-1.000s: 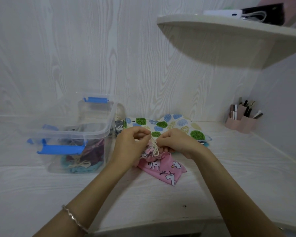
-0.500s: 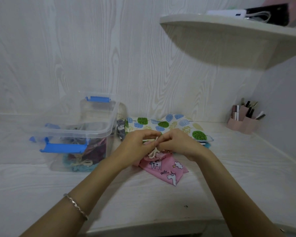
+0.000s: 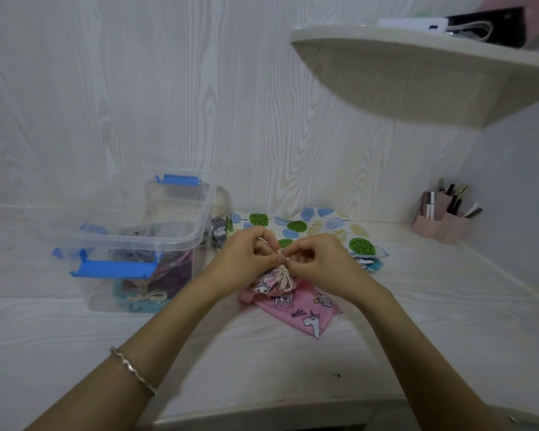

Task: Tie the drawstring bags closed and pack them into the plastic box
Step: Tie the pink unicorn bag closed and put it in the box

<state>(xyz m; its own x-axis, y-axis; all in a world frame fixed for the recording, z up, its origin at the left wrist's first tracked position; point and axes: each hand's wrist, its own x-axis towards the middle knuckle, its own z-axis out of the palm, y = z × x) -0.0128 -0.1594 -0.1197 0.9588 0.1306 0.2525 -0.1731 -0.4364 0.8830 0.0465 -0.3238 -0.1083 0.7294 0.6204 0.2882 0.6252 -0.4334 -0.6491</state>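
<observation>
Worktop supports pink bag; left grip, right grip pinch drawstring to tension knot; plastic box 9 o'clock.

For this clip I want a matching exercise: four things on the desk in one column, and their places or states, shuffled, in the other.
1. pink unicorn bag
2. plastic box
3. leaf-print bag
4. pen holder

a. far right, near the corner
b. its cord pinched by left hand and right hand
c. left of both hands, with bags inside
d. lying flat behind the hands

Pairs: 1-b, 2-c, 3-d, 4-a.
</observation>
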